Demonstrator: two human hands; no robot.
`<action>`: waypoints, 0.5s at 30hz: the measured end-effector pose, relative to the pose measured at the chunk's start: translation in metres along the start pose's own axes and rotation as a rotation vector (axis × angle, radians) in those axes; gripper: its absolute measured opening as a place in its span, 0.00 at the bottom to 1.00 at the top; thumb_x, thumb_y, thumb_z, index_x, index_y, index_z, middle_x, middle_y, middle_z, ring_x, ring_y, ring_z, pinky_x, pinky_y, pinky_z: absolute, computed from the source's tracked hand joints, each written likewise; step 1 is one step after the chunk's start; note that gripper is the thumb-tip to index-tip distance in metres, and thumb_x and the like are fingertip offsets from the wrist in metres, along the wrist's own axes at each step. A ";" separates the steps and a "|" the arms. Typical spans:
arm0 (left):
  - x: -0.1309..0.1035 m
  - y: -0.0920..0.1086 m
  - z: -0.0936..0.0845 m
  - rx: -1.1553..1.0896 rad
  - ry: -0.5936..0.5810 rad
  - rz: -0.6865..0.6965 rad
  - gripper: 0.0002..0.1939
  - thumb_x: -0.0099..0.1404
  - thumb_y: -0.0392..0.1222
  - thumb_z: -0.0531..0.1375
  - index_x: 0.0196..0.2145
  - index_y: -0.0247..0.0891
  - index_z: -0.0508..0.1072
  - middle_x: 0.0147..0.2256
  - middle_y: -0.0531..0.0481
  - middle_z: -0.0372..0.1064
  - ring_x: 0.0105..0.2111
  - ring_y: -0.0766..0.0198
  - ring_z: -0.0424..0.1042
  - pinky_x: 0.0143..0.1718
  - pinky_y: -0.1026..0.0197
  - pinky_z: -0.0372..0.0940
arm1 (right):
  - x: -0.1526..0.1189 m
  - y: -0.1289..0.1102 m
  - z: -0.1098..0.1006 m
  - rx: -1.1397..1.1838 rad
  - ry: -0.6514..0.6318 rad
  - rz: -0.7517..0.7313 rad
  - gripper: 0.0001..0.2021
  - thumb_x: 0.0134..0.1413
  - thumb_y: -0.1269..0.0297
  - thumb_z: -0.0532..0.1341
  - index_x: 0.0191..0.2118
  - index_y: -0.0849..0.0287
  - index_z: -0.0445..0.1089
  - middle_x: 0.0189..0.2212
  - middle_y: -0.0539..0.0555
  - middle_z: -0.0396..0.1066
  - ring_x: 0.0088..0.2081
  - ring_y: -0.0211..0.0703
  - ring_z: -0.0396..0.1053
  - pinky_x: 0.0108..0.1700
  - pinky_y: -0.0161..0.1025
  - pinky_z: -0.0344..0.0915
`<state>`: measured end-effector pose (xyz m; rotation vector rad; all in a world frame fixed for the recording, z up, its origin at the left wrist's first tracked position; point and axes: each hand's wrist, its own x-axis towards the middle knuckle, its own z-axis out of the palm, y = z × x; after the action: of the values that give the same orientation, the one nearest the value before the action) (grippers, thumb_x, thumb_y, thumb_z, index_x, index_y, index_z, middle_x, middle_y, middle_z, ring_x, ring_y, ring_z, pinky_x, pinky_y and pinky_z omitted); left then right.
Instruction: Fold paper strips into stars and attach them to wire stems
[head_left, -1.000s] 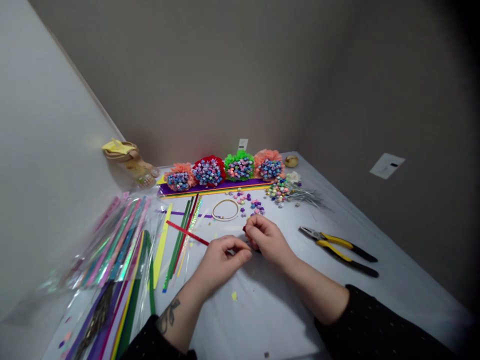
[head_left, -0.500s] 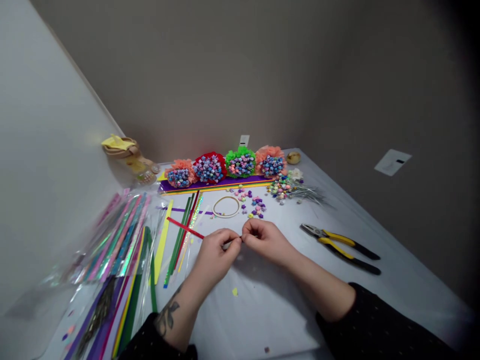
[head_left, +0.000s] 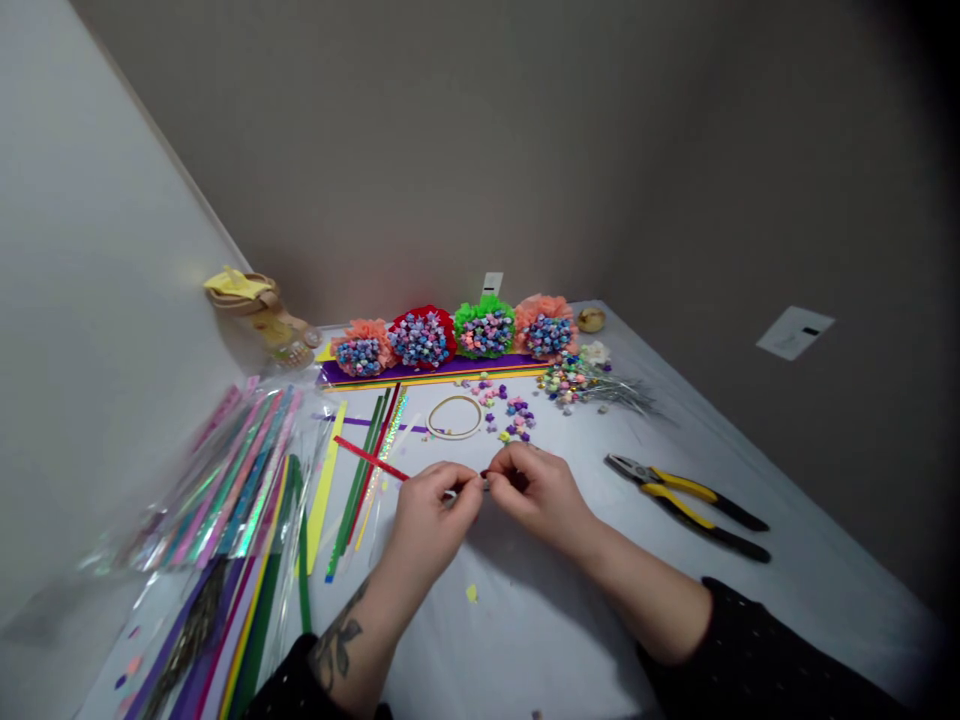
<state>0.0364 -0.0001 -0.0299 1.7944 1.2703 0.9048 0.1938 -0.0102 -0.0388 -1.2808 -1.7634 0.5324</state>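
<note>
A narrow red paper strip (head_left: pixel 371 457) slants down to the right and passes into my left hand (head_left: pixel 437 515), whose thumb and fingers are pinched together on it. Close beside it, my right hand (head_left: pixel 538 495) is closed in a pinch at a small dark red bit of the strip between the two hands. Most of that end is covered by my fingertips. Beyond my hands lie a pale ring (head_left: pixel 454 434) and small purple and pink paper stars (head_left: pixel 519 410).
Pliers (head_left: pixel 686 500) with yellow and black handles lie at the right. Four crepe-paper flower clusters (head_left: pixel 421 337) line the back. Plastic-wrapped coloured strips (head_left: pixel 232 480) cover the left side, near green strips (head_left: pixel 360 480). Silver-stemmed beads (head_left: pixel 570 378) sit back right.
My right hand has shifted slightly away from my left, and a little more of the dark red bit shows between them. The whole view has moved slightly.
</note>
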 end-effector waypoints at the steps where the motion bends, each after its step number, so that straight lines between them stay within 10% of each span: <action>1: 0.000 0.000 0.000 0.004 0.001 0.005 0.08 0.59 0.37 0.57 0.25 0.37 0.73 0.26 0.50 0.73 0.27 0.65 0.70 0.28 0.66 0.64 | -0.001 0.001 0.001 -0.051 0.020 -0.066 0.06 0.50 0.72 0.55 0.25 0.57 0.63 0.20 0.48 0.65 0.22 0.35 0.61 0.26 0.32 0.56; 7: -0.001 0.003 -0.001 0.072 0.001 0.056 0.09 0.61 0.37 0.55 0.26 0.37 0.73 0.26 0.50 0.73 0.27 0.65 0.70 0.27 0.67 0.63 | -0.005 0.004 0.006 -0.296 0.119 -0.344 0.09 0.54 0.75 0.53 0.25 0.57 0.61 0.21 0.51 0.65 0.26 0.39 0.63 0.30 0.35 0.57; 15: -0.004 0.001 0.000 0.157 -0.010 0.157 0.10 0.63 0.37 0.55 0.26 0.37 0.72 0.26 0.50 0.71 0.28 0.65 0.70 0.30 0.65 0.63 | -0.007 -0.002 0.005 -0.208 0.127 -0.146 0.06 0.54 0.71 0.54 0.28 0.57 0.62 0.21 0.49 0.65 0.23 0.37 0.62 0.28 0.34 0.58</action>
<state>0.0355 -0.0041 -0.0299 2.0426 1.2367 0.9008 0.1893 -0.0170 -0.0432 -1.2845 -1.8229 0.1840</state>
